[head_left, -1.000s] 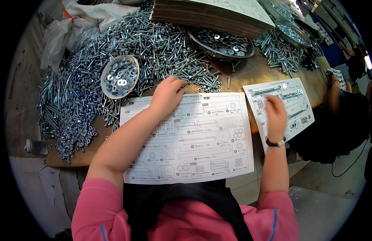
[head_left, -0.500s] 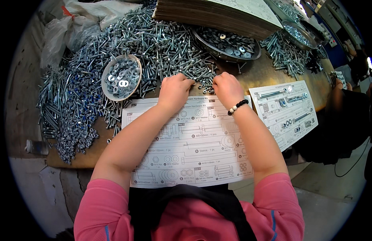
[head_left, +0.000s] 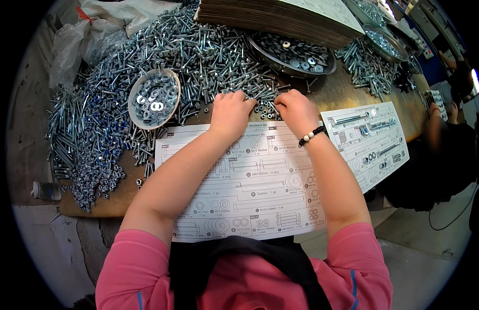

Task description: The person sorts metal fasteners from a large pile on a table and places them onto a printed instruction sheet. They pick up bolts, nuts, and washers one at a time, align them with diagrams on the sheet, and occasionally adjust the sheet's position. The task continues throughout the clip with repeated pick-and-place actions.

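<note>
My left hand point(head_left: 232, 110) rests at the near edge of a pile of bolts point(head_left: 218, 67), fingers curled down and the thumb toward the right. Opposite it, my right hand point(head_left: 297, 112), with a black and white bead bracelet above the wrist, has its fingers bent in a pinch. Whatever either hand grips is hidden under the fingers. Between the hands lie several small loose nuts point(head_left: 264, 110). Beneath my forearms is a printed hardware sheet point(head_left: 260, 181) with drawings of bolts, nuts and washers.
A bowl of washers point(head_left: 132, 106) stands left in the pile. Behind the hands are a metal pan point(head_left: 301, 76) of dark and silvery washers and a thick stack of sheets point(head_left: 280, 26). A second sheet with parts point(head_left: 366, 147) lies right. Another person point(head_left: 436, 155) is at far right.
My right hand has moved slightly right and its fingers have turned inward. My left hand has shifted a little; its fingertips now sit more to the left over the bolts.
</note>
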Demonstrator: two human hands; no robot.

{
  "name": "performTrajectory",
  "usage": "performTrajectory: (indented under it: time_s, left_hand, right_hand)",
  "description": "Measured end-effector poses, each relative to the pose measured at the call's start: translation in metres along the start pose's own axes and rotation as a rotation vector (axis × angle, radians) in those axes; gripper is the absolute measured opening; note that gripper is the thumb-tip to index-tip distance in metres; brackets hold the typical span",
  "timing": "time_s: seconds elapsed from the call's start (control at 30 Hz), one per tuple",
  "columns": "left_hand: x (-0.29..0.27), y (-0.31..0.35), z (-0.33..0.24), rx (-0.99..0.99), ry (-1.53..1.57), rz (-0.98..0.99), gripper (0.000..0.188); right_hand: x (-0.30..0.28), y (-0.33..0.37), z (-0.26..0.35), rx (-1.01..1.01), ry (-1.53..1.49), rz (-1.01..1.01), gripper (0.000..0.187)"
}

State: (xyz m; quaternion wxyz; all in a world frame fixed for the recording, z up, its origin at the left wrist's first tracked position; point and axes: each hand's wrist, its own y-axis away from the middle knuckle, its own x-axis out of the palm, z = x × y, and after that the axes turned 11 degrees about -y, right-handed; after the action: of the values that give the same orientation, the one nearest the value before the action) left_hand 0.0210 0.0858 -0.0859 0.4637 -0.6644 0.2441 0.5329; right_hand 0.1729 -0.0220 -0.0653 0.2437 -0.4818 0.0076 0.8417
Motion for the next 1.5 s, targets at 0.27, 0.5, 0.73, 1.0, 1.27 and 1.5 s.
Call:
performTrajectory:
  time_s: [0.27,0.5,0.73,1.0,1.27,1.5]
  left_hand:
    - [-0.001,-0.014,-0.012,-0.082,0.017,0.098,0.018]
    - [0.002,-0.008,-0.009,-0.198,0.152,0.067,0.021]
    - [0.003,-0.008,-0.011,-0.191,0.169,0.046,0.02]
    - [0.004,-0.008,-0.007,-0.162,0.185,0.06,0.022]
    - [-0.006,0.003,0.0,-0.232,0.185,-0.011,0.017]
    - [-0.001,0.005,-0.012,-0.168,0.141,-0.071,0.015]
  right_hand:
    - [0.019,-0.002,0.022,0.044,0.091,0.067,0.01]
    - [0.023,-0.004,0.026,0.085,0.152,0.085,0.013]
    - [0.026,-0.006,0.029,0.121,0.173,0.085,0.013]
    - [0.034,-0.012,0.027,0.111,0.169,0.041,0.011]
    - [0.022,-0.005,0.022,0.004,0.065,0.079,0.006]
    - [0.028,-0.005,0.016,-0.056,0.083,0.034,0.006]
